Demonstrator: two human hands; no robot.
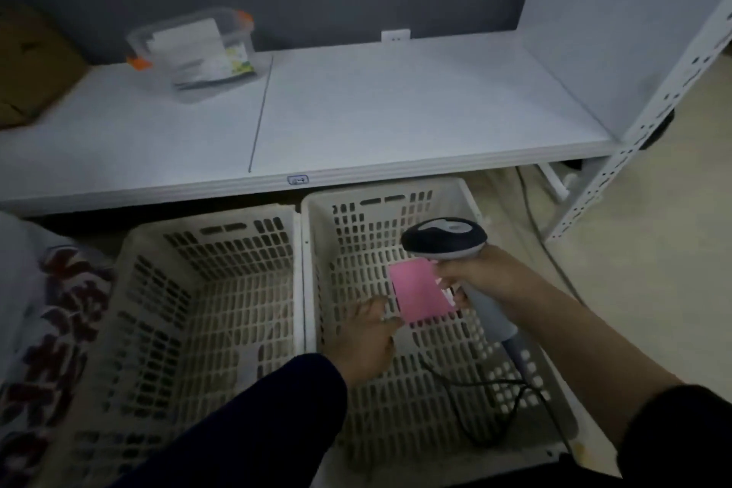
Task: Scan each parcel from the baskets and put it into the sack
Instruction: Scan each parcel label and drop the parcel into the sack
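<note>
the left basket (158, 289) and right basket (356, 230) were matt slotted plastic; the scanner (443, 238) was glossy plastic; the parcel (420, 295) looked smooth, matt; the lidded box (194, 48) was clear plastic.

My left hand (366, 333) reaches forward and down, its back turned up, and its fingertips pinch the near corner of the pink parcel (418, 295). A dark sleeve covers that arm to the wrist. My right hand (475, 277) sits just beyond and to the right, with its fingers curled round the handle of the scanner (443, 238) and their tips by the parcel's far edge. My right forearm is bare and runs back to the lower right, where a dark sleeve begins near the elbow. The hands are near each other but apart.
</note>
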